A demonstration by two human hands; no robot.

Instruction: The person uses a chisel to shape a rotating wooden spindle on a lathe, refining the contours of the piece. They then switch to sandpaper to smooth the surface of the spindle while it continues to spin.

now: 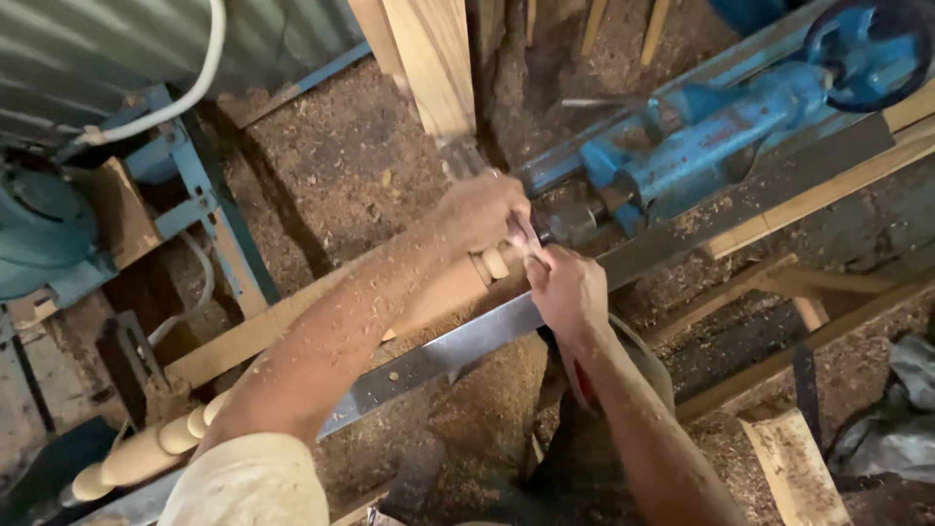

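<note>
Left hand (482,209) and right hand (565,290) both grip turned wooden spindle (458,282) at frame centre, steadying it against blue lathe tailstock (701,136).

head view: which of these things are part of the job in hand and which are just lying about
In use: left hand; right hand; turned wooden spindle both hands work on; blue tailstock; metal tool rest bar.

Lying about: white cable; wood block; upright plank; sawdust.
</note>
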